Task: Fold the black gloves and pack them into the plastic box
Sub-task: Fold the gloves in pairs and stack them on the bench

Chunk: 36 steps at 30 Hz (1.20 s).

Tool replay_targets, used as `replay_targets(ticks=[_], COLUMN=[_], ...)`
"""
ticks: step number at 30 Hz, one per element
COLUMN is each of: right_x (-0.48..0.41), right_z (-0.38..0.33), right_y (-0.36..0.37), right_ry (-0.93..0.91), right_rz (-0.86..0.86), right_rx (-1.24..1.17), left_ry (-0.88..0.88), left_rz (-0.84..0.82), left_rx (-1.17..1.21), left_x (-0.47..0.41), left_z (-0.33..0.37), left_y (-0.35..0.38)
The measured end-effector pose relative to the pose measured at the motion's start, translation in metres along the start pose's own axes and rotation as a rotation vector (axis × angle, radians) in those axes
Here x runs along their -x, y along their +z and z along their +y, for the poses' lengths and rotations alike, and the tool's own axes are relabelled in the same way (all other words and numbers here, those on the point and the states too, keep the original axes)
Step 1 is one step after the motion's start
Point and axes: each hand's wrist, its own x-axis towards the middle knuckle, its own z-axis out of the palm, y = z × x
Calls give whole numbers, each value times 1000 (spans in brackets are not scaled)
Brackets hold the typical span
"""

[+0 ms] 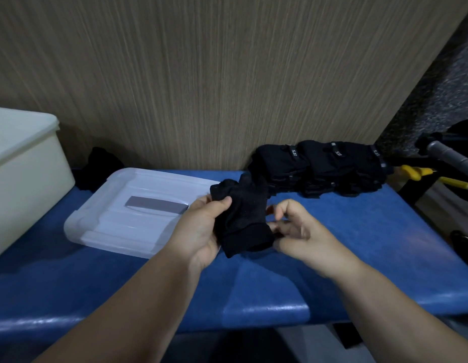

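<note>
Black glove (pixel 243 218) is held just above the blue table (pixel 358 244), approx centre of view, between both hands. Its long axis runs near-to-far: cuff end toward the person, finger end pointing away at the wood-grain wall (pixel 201 74), leaning a bit left. Finger end looks crumpled/bunched, cuff lies flatter.

Left hand (pixel 201 226) grips the glove from the left side, thumb pressed over its upper part, the rest of the hand wrapped behind and under the cloth. Right hand (pixel 298 231) sits at the cuff's right edge w/ its fingers (pixel 280 227) curled in toward the cloth. It is motion-blurred, so can't tell if it actually pinches the cuff or only touches it.

Stack of gloves (pixel 319 169), black w/ small tags, sits at the back right of the table against the wall, just beyond the held glove. Clear plastic lid (pixel 128 218) w/ a grey label (pixel 157 205) lies flat on the table, left of the hands. Cream plastic box (pixel 26 174) stands at far left. Dark cloth (pixel 102 166) lies between box and wall. Yellow-handled tools (pixel 416 172) show off the table's right end.
</note>
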Motion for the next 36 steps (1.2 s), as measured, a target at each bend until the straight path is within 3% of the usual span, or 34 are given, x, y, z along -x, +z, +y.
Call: replay_targets(ticks=[3, 6, 12, 21, 27, 32, 36], right_x=[-1, -2, 1, 9, 21, 23, 25], right_z=[-4, -3, 1, -2, -18, -8, -1], right_y=[5, 7, 8, -7, -37, -62, -72], right_ry=[149, 265, 212, 145, 251, 296, 334], right_rz=[143, 182, 350, 458, 445, 580, 592], right_rx=[-266, -177, -149, 148, -33, 258, 496], left_ry=[18, 18, 38, 209, 256, 323, 402], left_rz=[-9, -32, -30, 284, 235, 183, 169], left_rx=[12, -18, -36, -232, -458, -764, -1031], left_x=[4, 6, 10, -1, -20, -27, -32], left_z=[-1, -6, -16, -42, -66, -82, -84], left_y=[5, 9, 22, 54, 75, 93, 100])
